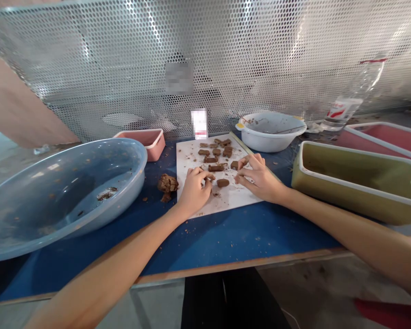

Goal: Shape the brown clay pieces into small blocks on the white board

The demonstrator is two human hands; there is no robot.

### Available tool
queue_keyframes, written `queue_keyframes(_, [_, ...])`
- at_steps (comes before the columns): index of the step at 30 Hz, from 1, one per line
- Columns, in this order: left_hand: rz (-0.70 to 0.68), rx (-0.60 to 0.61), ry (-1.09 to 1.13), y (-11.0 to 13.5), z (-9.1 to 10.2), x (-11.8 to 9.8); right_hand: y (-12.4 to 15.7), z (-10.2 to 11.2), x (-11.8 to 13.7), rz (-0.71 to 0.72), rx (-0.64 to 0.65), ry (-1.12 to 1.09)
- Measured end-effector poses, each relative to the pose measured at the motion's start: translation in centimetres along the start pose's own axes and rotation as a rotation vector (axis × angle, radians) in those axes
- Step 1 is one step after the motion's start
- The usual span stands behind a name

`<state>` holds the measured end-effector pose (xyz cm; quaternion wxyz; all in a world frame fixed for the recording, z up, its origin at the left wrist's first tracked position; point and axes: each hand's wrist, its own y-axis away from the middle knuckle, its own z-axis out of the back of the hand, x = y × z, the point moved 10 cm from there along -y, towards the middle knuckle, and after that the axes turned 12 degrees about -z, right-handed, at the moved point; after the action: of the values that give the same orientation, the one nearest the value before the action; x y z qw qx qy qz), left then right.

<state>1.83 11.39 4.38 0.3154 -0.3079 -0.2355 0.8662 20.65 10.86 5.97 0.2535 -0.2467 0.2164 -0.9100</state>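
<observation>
A white board (195, 161) lies on the blue table and carries several small brown dough pieces (216, 152). My left hand (194, 192) rests on the board's near left part, its fingers curled and pinched beside a brown piece (215, 168). My right hand (258, 177) lies on the board's right side, fingertips pressed on a brown piece (234, 165). One loose brown piece (222, 183) sits between the two hands. A brown dough lump (167, 184) lies on the table just left of the board.
A large blue basin (27, 228) fills the left. A pink tub (155, 141) and a white bowl (270, 132) stand at the back, a yellow-green tray (349, 194) and a pink tray (390, 137) on the right, with a plastic bottle (356, 93). Perforated metal screen behind.
</observation>
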Motion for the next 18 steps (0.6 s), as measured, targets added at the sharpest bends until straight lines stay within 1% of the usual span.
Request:
queue_keyframes(3, [-0.001, 0.008, -0.005, 0.0, 0.0, 0.0, 0.1, -0.1, 0.2, 0.001, 0.025, 0.0])
queue_keyframes(9, [-0.006, 0.015, -0.001, 0.0, -0.1, -0.2, 0.1, -0.5, -0.2, -0.019, 0.021, -0.01])
queue_keyframes(14, [-0.002, 0.019, -0.006, 0.0, -0.1, -0.2, 0.1, -1.0, -0.2, 0.007, 0.028, -0.023])
queue_keyframes(18, [-0.004, 0.019, -0.009, 0.0, -0.1, -0.1, 0.1, -1.0, -0.1, 0.02, 0.032, -0.019])
